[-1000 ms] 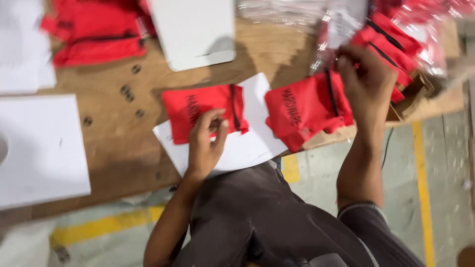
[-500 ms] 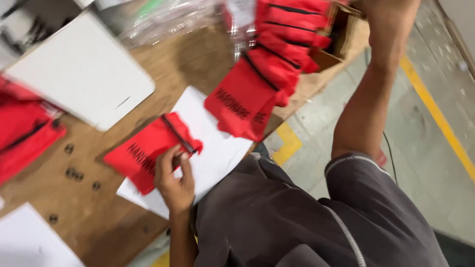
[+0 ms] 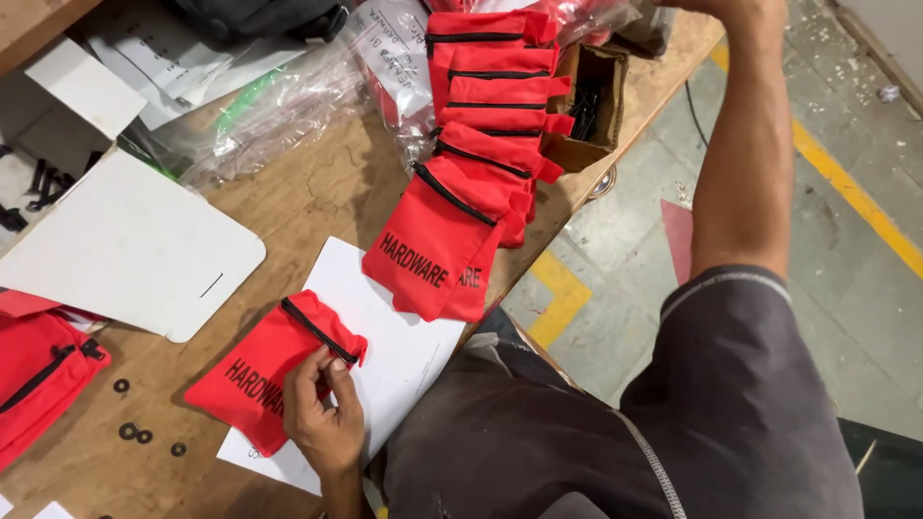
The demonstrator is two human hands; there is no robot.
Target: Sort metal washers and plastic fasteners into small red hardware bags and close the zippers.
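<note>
Wooden and scuffed, the bench is filling the left and centre of the view, with a concrete floor and its yellow stripe running off toward three o'clock. A large white card sheet is lying at nine o'clock. At twelve o'clock a stack of red zip pouches is fanning down toward the bench edge, with clear plastic bags just beside it at eleven o'clock and a small cardboard box touching it at one o'clock. Another red pouch is showing at eight o'clock.

At six o'clock a single red pouch with black lettering is lying on a white paper sheet. The left hand is resting on this pouch, its grip pinching the black zipper end between fingertips. The right arm is reaching up to one o'clock, and the right hand is leaving the view there, so its grip cannot be told. Small black washers are lying at seven o'clock.
</note>
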